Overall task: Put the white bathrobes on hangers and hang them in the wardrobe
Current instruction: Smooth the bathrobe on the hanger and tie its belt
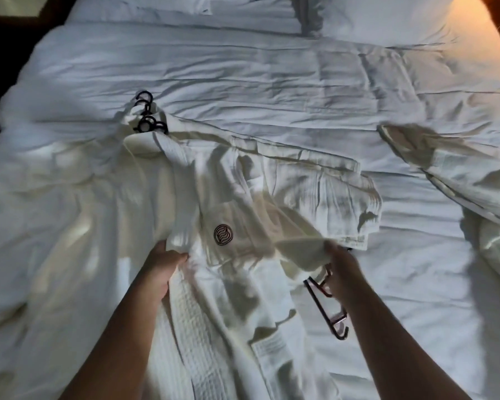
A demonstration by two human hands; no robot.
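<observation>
Robe [214, 298]: long axis running away up-left, between hands; left hand [163, 265] grips cloth, right hand [342, 269] grips hanger [319, 306] under its fold.

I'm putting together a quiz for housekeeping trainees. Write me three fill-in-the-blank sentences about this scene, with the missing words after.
1. The bathrobe lies spread out on the ____.
2. The right hand holds a dark ____ at the robe's edge.
3. The left hand grips the robe near its ____ emblem.
Missing words: bed; hanger; round.
</observation>
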